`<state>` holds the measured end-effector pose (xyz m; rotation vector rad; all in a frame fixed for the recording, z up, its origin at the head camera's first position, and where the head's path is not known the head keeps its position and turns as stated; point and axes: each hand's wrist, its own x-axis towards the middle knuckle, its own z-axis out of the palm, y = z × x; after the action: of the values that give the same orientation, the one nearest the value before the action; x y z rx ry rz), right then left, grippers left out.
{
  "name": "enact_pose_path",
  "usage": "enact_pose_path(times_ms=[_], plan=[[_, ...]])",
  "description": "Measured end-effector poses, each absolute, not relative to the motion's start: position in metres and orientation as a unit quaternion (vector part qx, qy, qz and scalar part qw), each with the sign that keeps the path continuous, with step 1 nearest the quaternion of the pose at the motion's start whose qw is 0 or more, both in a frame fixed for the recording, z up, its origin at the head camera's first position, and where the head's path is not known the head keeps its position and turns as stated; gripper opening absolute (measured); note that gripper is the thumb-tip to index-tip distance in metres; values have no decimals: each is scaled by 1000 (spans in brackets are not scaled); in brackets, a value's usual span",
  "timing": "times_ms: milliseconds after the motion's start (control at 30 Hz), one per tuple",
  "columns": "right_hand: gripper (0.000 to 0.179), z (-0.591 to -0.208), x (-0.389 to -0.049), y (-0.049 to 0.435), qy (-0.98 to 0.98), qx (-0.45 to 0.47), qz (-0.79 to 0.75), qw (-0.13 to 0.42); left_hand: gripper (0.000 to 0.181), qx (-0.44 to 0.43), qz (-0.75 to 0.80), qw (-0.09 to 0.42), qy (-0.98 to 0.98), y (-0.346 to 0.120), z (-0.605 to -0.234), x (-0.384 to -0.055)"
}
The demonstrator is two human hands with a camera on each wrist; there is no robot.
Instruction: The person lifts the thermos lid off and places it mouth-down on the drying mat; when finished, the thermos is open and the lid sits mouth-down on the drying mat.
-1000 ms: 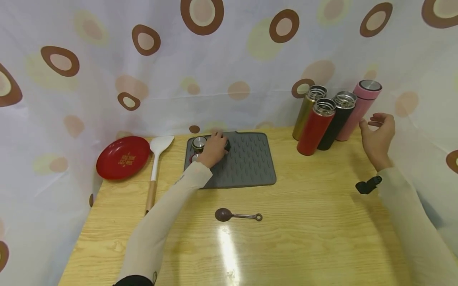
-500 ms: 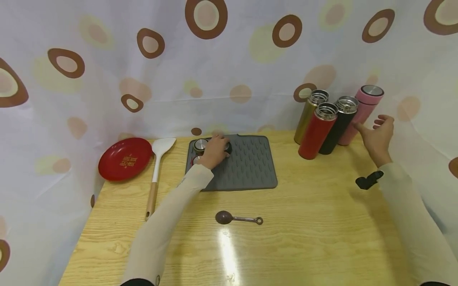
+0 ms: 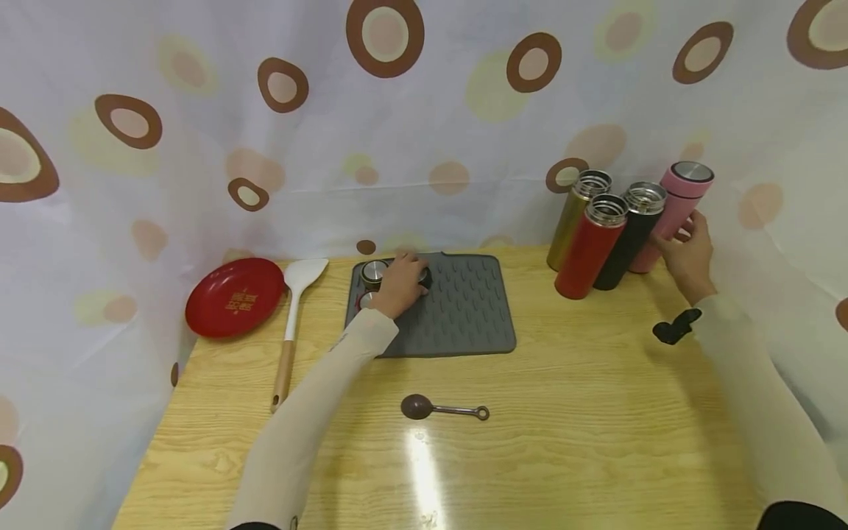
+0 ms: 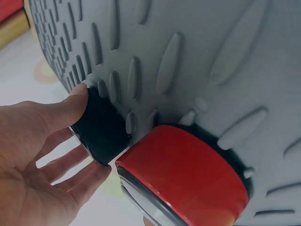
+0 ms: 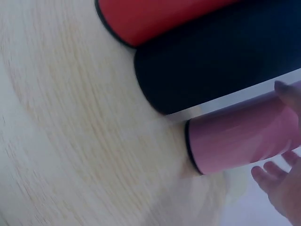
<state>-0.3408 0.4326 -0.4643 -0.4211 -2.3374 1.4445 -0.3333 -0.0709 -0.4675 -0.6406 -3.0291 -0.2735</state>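
Observation:
On the grey mat (image 3: 464,309), my left hand (image 3: 397,285) grips a black bottle cap (image 4: 101,126) between thumb and fingers. Beside it a red cap (image 4: 188,174) with a silver top lies on the mat, and a silver-topped cap (image 3: 374,271) stands just behind. Far right, my right hand (image 3: 690,258) reaches around the pink thermos (image 5: 244,134), which has its lid on. The thumb lies along one side of it; the fingertips (image 5: 265,175) are spread at the other side, not closed round it. Lidless red (image 3: 589,250), black (image 3: 629,243) and gold (image 3: 571,221) thermoses stand next to it.
A brown spoon (image 3: 417,406) lies near the middle of the wooden table (image 3: 563,442). At the left are a red plate (image 3: 235,298) and a white spatula (image 3: 291,316) with a wooden handle. A patterned curtain (image 3: 411,132) hangs behind.
My right hand has moved left and in, from beside the pink thermos to around it. The left hand stays at the black cap. The head view has shifted slightly.

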Motion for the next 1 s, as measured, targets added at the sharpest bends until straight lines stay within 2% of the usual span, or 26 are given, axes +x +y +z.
enact_pose_path(times_ms=[233, 400, 533, 633, 867, 1000], plan=[[72, -475, -340, 432, -793, -157, 541, 232, 48, -215, -95, 26, -972, -70, -466, -334], [73, -478, -336, 431, -799, -157, 524, 250, 49, -208, -84, 6, -974, -69, -465, -334], [74, -473, -324, 430, -802, -146, 518, 258, 52, -204, -69, -15, -976, -69, -463, -332], [75, -461, -310, 431, -806, -127, 513, 267, 57, -210, -73, -9, -975, -71, -463, -328], [70, -418, -275, 424, -806, -79, 515, 282, 56, -269, -118, 88, -952, -81, -459, -310], [66, -399, -259, 413, -803, -40, 503, 317, 50, -295, -149, 118, -936, -87, -445, -297]])
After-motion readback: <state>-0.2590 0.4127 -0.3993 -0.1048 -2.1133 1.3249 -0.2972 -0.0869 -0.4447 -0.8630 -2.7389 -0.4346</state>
